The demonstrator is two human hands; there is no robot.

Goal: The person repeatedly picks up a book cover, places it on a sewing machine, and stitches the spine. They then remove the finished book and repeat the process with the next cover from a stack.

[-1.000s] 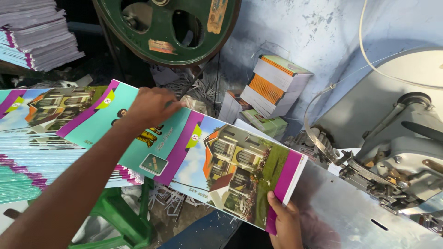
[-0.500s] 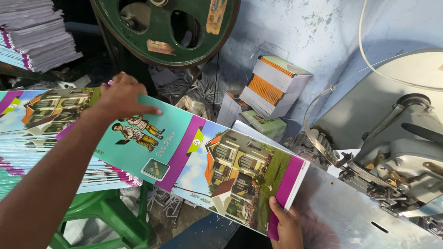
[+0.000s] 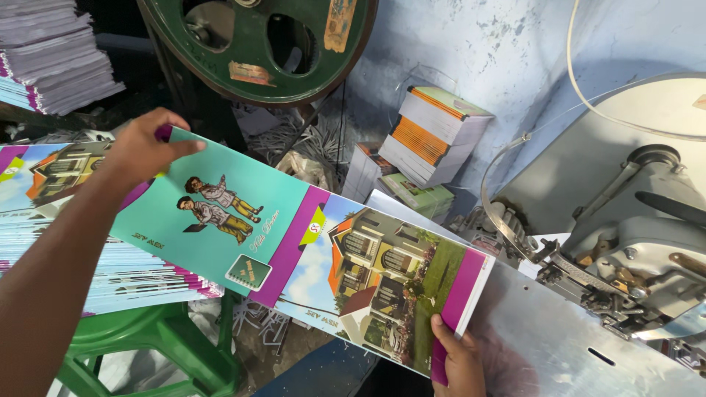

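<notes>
The flat teal and purple printed cover sheet (image 3: pixel 294 250) needs both hands, left hand (image 3: pixel 143 151) and right hand (image 3: pixel 460 360), pinching its ends evenly

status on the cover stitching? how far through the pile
Done: cannot tell; bound stacks sit against the wall, but whether they come from this run is unclear. In hand: the left hand and right hand hold one open printed cover sheet spread flat, not yet on the metal table under the stitching head. Left: a thick fanned pile of covers on the green stool.
</notes>
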